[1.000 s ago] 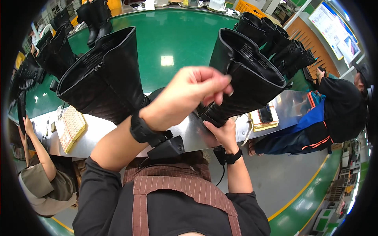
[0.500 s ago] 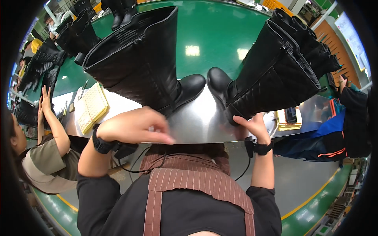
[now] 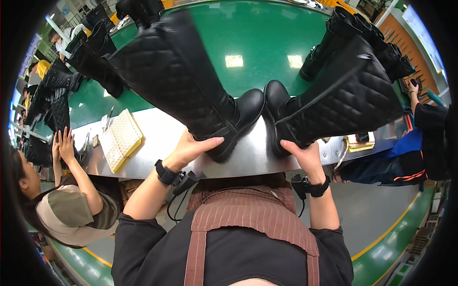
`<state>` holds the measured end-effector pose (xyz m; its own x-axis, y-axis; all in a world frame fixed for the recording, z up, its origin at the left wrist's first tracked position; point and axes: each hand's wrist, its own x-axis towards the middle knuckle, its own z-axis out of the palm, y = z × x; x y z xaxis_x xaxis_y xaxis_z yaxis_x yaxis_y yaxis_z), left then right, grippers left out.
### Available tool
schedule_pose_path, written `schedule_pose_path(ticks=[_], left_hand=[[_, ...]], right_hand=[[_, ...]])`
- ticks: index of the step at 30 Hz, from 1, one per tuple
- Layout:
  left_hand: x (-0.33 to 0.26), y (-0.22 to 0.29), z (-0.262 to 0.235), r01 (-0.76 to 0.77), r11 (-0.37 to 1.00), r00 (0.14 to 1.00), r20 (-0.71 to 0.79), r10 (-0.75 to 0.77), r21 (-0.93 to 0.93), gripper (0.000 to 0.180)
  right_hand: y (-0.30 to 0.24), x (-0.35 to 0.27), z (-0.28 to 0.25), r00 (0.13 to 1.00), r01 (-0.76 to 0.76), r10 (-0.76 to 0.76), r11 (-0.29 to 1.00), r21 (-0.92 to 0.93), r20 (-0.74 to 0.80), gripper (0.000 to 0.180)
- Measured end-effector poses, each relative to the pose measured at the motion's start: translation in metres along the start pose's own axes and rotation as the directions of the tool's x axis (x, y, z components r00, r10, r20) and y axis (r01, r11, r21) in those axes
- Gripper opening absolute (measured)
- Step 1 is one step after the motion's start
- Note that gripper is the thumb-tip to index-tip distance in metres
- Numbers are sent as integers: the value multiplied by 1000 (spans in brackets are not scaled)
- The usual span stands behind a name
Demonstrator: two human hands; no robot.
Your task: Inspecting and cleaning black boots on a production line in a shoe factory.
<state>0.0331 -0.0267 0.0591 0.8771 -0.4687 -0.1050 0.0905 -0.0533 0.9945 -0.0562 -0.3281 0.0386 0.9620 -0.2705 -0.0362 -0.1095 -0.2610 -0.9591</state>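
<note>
Two tall black boots with quilted shafts stand before me, tilted outward with their round toes close together. My left hand [image 3: 196,148] is closed round the heel of the left boot [image 3: 179,71], its thumb lying along the back of the foot. The heel of the right boot [image 3: 338,95] is gripped by my right hand [image 3: 304,155], thumb on the near side. Fingers of both hands are partly hidden behind the boots. Both shafts are slightly blurred at the top. Underneath is a shiny metal strip [image 3: 164,155] along the table's near edge.
Left on the metal strip lies a stack of yellow patterned sheets [image 3: 121,140]; another yellow pad [image 3: 359,144] with a dark object is at right. More black boots [image 3: 98,59] line the green table [image 3: 257,38]. Co-workers sit at left [image 3: 71,205] and right [image 3: 424,128].
My left hand has moved from above the table edge onto the left boot's heel. Both boots have turned, showing their quilted sides, and their toes have come closer together.
</note>
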Motion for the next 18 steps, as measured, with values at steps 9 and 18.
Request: schedule_pose_path(ticks=[9,18], left_hand=[[2,25,13,-85,794,995,-14,96,-602,44],[-5,22,27,-35,624,996,23,85,-781,41]], right_hand=[[-24,8,35,977,-79,-112,597,798,180,39],[-33,2,60,970,-92,-164,430,898,178,51]])
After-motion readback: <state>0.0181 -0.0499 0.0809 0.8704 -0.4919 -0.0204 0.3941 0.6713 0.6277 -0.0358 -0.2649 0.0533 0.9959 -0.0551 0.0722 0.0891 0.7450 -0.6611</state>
